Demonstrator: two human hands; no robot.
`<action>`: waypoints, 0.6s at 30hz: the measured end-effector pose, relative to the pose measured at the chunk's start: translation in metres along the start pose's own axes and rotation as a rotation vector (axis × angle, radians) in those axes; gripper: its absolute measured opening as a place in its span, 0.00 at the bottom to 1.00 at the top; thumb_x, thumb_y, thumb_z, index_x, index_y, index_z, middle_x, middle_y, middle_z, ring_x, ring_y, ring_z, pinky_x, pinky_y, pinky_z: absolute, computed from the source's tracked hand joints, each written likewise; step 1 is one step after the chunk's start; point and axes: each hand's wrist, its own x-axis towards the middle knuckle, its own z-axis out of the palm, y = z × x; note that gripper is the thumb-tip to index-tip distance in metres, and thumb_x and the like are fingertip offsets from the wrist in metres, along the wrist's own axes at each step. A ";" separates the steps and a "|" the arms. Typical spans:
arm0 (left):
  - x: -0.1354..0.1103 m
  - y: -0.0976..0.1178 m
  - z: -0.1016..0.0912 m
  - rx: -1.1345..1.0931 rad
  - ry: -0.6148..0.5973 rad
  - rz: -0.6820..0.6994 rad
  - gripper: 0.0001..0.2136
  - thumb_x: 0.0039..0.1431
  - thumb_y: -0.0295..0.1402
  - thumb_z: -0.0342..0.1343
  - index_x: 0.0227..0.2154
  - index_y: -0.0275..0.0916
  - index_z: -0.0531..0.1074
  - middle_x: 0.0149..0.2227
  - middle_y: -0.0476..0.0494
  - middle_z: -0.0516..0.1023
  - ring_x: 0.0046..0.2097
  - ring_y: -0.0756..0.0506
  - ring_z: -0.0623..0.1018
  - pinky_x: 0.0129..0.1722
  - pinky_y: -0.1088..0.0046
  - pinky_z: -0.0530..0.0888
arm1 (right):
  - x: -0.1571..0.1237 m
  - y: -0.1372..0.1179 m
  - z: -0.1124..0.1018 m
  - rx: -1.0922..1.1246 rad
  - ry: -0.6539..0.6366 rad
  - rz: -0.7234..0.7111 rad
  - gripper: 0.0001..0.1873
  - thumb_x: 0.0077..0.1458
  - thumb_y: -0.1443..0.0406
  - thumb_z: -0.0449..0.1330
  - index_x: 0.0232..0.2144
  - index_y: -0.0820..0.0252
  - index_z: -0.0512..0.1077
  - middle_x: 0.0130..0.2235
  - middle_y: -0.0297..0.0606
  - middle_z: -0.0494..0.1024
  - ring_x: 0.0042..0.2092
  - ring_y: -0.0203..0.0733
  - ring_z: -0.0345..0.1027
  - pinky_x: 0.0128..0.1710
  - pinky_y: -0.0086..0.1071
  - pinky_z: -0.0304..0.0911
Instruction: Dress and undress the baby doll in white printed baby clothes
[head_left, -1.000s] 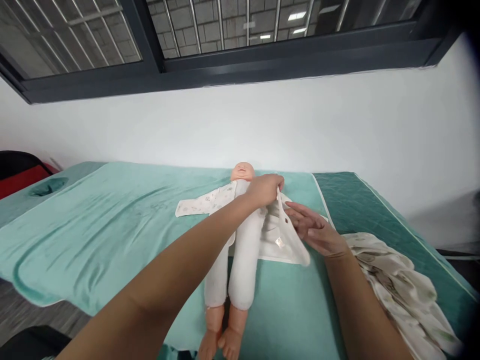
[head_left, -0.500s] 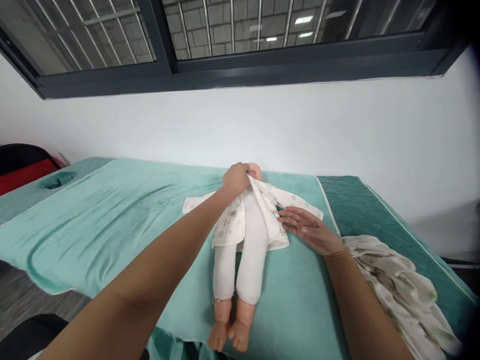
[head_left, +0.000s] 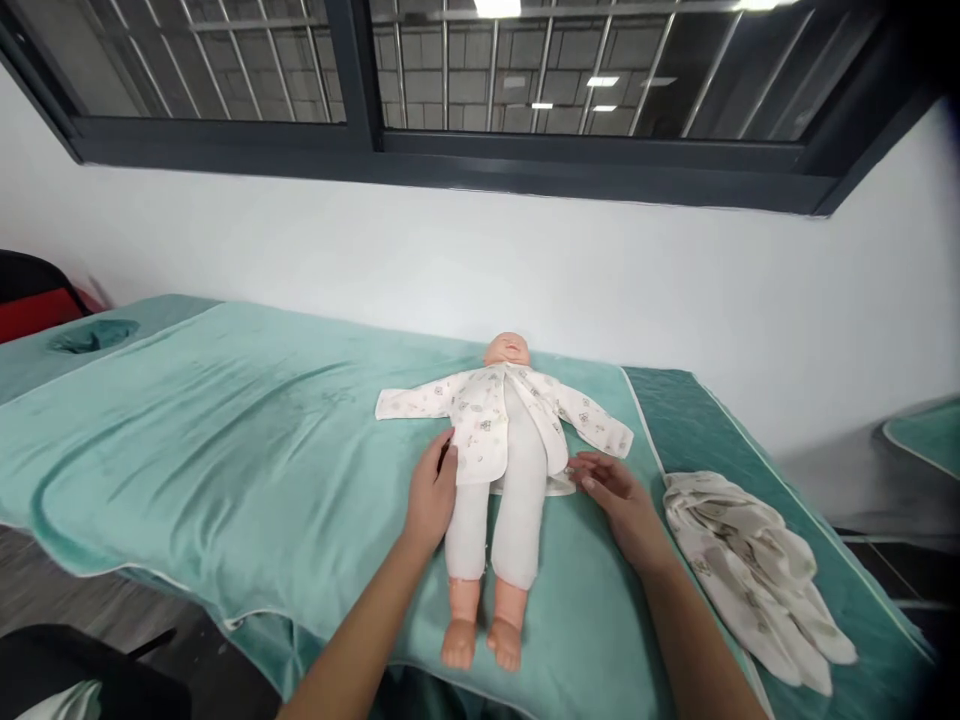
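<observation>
A baby doll (head_left: 508,349) lies on its back on a green sheet, head toward the wall and bare feet toward me. It wears white leggings (head_left: 520,510) and a white printed jacket (head_left: 480,425), whose sleeves spread to both sides. The jacket's front hangs apart over the right leg. At the jacket's left side rests my left hand (head_left: 432,495), its thumb and fingers slightly apart against the doll. My right hand (head_left: 616,500) is open, with loosely bent fingertips at the right corner of the jacket hem; whether they touch the cloth I cannot tell.
A crumpled white patterned cloth (head_left: 750,570) lies to the right on the darker green cover (head_left: 679,410). The green sheet (head_left: 300,450) drapes over the bed's front edge. Behind are a white wall (head_left: 420,260) and a barred window (head_left: 487,75). A black-and-red item (head_left: 37,310) stands far left.
My left hand has let go of the jacket's neckline and come down to its left side. My right hand has lowered slightly to the hem. The doll's face and collar are now uncovered.
</observation>
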 end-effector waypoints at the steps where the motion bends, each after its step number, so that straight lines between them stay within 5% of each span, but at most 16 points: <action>1: -0.007 -0.001 -0.004 -0.016 -0.008 0.002 0.18 0.68 0.39 0.44 0.55 0.42 0.69 0.58 0.42 0.73 0.58 0.44 0.72 0.61 0.62 0.66 | -0.005 0.001 0.008 -0.048 0.051 -0.024 0.22 0.53 0.57 0.68 0.49 0.55 0.72 0.47 0.41 0.77 0.45 0.41 0.70 0.50 0.37 0.66; 7: -0.018 -0.005 -0.016 -0.056 -0.078 0.087 0.18 0.65 0.29 0.44 0.54 0.43 0.71 0.56 0.42 0.73 0.55 0.46 0.73 0.59 0.64 0.69 | -0.007 0.000 0.059 -0.272 0.319 -0.140 0.26 0.52 0.55 0.66 0.51 0.56 0.68 0.46 0.40 0.74 0.47 0.43 0.68 0.45 0.36 0.66; 11: -0.018 -0.009 -0.016 -0.051 -0.080 0.125 0.20 0.61 0.26 0.45 0.53 0.43 0.71 0.53 0.42 0.74 0.53 0.46 0.74 0.58 0.63 0.70 | 0.001 -0.015 0.088 -0.301 0.470 -0.119 0.22 0.54 0.56 0.62 0.50 0.56 0.68 0.44 0.38 0.74 0.40 0.41 0.68 0.40 0.35 0.66; 14: -0.020 -0.011 -0.014 -0.029 -0.039 0.123 0.19 0.61 0.26 0.45 0.52 0.42 0.71 0.49 0.42 0.75 0.51 0.46 0.75 0.56 0.63 0.71 | -0.006 -0.028 0.104 -0.515 0.398 -0.260 0.16 0.58 0.60 0.57 0.48 0.55 0.69 0.42 0.38 0.74 0.39 0.42 0.67 0.42 0.37 0.64; 18: -0.022 -0.011 -0.012 0.015 0.028 0.077 0.14 0.60 0.27 0.45 0.45 0.40 0.71 0.43 0.44 0.76 0.45 0.47 0.76 0.49 0.67 0.73 | -0.027 -0.037 0.114 -0.920 0.128 -0.511 0.15 0.60 0.70 0.50 0.47 0.55 0.70 0.41 0.39 0.75 0.44 0.46 0.67 0.46 0.41 0.60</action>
